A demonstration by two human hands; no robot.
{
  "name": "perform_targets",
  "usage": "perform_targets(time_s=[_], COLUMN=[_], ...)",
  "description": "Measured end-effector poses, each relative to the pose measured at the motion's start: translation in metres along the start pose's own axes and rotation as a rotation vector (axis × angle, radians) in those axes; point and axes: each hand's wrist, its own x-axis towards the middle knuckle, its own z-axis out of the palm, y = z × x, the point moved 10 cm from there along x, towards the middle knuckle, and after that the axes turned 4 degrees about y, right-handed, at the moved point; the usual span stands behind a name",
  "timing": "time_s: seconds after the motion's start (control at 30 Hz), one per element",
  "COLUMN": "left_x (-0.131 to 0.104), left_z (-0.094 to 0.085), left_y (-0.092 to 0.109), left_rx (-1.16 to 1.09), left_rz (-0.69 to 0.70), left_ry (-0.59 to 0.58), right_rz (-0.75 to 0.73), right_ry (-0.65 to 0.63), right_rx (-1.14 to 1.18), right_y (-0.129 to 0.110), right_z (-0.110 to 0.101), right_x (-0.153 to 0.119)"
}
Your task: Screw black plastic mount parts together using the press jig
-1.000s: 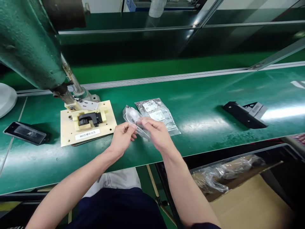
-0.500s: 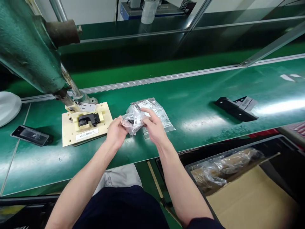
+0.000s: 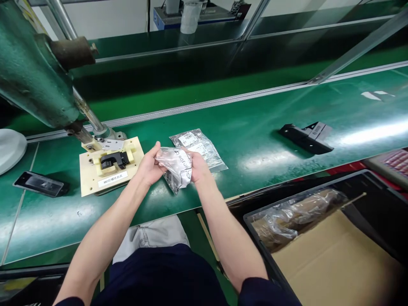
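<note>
A clear plastic bag [image 3: 177,165] with printed lettering is held between both hands above the green bench. My left hand [image 3: 151,165] is closed on its left edge, thumb on top. At its right edge my right hand [image 3: 198,165] grips it, with the fingers partly hidden behind the plastic. Small dark contents show at the bag's lower end. Behind my right hand, flat clear bags [image 3: 208,151] with white labels lie on the bench. To the left, a cream fixture plate [image 3: 135,174] bears a black curved part [image 3: 114,160].
A green press [image 3: 35,72] rises at the left above the fixture. A black case-like part [image 3: 40,183] lies at far left, near a white round object [image 3: 12,149]. A black bracket [image 3: 306,139] lies at right. An open bin [image 3: 251,225] with cardboard stands at lower right.
The bag in my hands has been turned and spread, so its lettering now faces up. My right hand has moved left and down. The whole view has shifted slightly.
</note>
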Motion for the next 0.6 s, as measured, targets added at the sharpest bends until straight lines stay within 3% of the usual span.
perform_targets(time_s=[0.1, 0.2, 0.3, 0.37, 0.47, 0.53, 0.6], left_x=[0.003, 0.003, 0.004, 0.005, 0.011, 0.015, 0.012], left_z=[0.003, 0.003, -0.004, -0.008, -0.009, -0.008, -0.005], left_y=[-0.005, -0.011, -0.014, -0.015, -0.014, -0.011, -0.002], left_rx=[-0.178, -0.277, -0.232, -0.109, 0.108, 0.276, 0.507], left_rz=[-0.034, -0.042, 0.007, 0.055, 0.135, 0.181, 0.278], left_ry=[-0.002, -0.012, 0.022, 0.038, 0.065, 0.075, 0.069], right_rz=[0.061, -0.047, -0.204, -0.412, -0.698, -0.69, -0.594], right_ry=[-0.027, 0.078, 0.266, 0.312, 0.138, -0.011, -0.035], right_rx=[0.182, 0.115, -0.336, -0.709, -1.016, -1.099, -1.187], right_y=[0.019, 0.022, 0.014, -0.007, -0.032, -0.033, -0.03], right_z=[0.003, -0.015, -0.042, -0.042, -0.009, 0.008, 0.012], right_x=[-0.003, -0.01, -0.025, -0.041, -0.063, -0.066, -0.061])
